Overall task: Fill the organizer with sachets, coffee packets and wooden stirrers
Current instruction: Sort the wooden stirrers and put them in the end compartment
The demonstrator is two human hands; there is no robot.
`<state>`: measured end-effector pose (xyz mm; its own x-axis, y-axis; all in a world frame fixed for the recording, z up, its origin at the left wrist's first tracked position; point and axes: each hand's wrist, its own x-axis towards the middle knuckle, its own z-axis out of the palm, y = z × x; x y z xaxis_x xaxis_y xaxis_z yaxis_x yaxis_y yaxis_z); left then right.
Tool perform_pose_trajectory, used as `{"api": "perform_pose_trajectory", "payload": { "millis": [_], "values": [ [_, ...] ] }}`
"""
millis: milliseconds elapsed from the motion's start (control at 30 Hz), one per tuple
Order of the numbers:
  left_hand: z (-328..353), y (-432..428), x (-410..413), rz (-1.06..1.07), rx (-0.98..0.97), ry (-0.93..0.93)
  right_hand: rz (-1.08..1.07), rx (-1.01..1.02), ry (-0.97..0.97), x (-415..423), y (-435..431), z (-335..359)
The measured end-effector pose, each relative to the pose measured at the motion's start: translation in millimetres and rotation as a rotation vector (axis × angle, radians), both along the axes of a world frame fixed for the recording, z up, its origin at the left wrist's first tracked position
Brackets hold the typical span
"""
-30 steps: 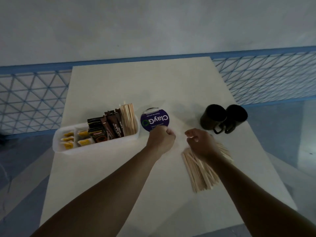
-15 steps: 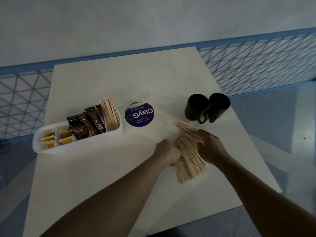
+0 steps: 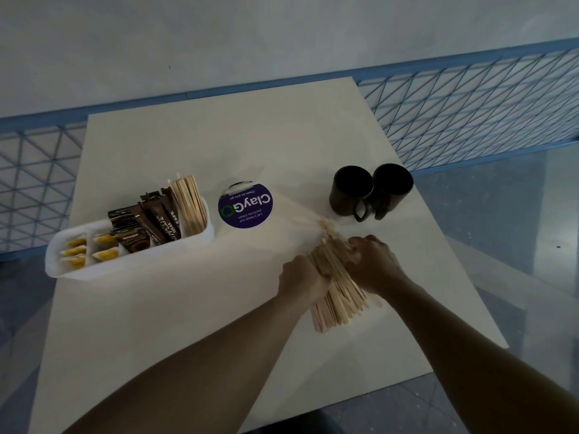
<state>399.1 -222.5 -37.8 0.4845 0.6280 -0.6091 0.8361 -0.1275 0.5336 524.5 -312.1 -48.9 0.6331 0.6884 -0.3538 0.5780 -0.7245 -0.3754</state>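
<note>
Left hand (image 3: 299, 281) and right hand (image 3: 374, 266) grip the loose wooden stirrers (image 3: 340, 300) from either side on the desk (image 3: 188, 308), evidently squaring the bundle for the part-filled organizer (image 3: 134, 264), which stands well apart to the left.

Pale wall (image 3: 219, 36), blue mesh railing (image 3: 470, 98)

Dim, cool, even light with soft shadows. Wide-angle bending curves the railing (image 3: 470, 98). The stirrer tips (image 3: 329, 233) blur.

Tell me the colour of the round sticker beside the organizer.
The sticker is purple with white lettering; head view.
</note>
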Motion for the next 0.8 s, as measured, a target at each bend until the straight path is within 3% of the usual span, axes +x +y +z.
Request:
{"api": "perform_pose_trajectory", "payload": {
  "millis": [400, 800],
  "values": [
    [-6.0, -8.7, 8.3, -0.013, 0.151, 0.055, -0.004, 0.032, 0.059, -3.1, 5.5, -7.4],
    [3.6, -6.7, 9.9, 0.012, 0.163, 0.003, -0.085, 0.059, 0.068, -6.6, 7.5, -3.9]
  ]
}}
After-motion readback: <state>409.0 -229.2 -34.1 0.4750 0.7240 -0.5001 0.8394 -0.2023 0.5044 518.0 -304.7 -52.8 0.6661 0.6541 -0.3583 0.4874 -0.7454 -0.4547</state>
